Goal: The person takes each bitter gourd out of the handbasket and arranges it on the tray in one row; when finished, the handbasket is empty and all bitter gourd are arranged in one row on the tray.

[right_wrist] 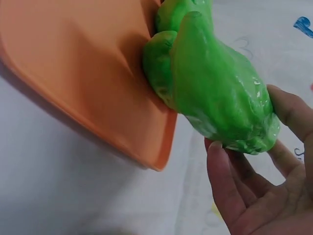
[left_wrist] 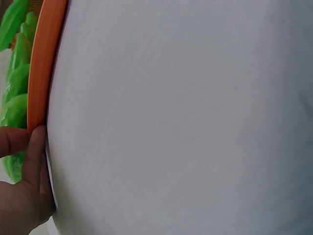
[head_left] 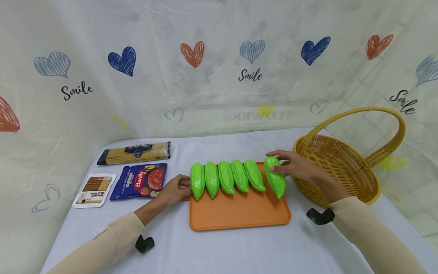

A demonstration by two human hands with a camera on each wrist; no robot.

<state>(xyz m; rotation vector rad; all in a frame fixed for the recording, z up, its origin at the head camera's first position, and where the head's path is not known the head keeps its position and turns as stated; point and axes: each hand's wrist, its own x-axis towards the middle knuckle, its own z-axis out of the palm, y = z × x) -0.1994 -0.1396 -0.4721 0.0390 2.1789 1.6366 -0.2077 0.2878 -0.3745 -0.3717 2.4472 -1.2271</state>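
Above the right end of an orange tray (head_left: pixel 239 213), my right hand (head_left: pixel 291 165) holds a shiny bright-green vegetable, long with a pointed tip (head_left: pixel 275 180). In the right wrist view the thumb and fingers grip the blunt end of this green vegetable (right_wrist: pixel 225 93), clear of the tray's corner. Several similar green vegetables (head_left: pixel 226 177) lie side by side along the tray's back, tips toward me. My left hand (head_left: pixel 174 192) pinches the tray's left rim, beside the leftmost vegetable. The left wrist view shows its fingers at the orange rim (left_wrist: pixel 41 73).
A wicker basket (head_left: pixel 371 186) with a tall handle stands to the right, behind my right forearm. On the left lie a spaghetti pack (head_left: pixel 137 153), a blue Barilla pouch (head_left: pixel 140 180) and a white-edged packet (head_left: pixel 94 190). A printed curtain (head_left: pixel 219 95) hangs behind the white-covered table.
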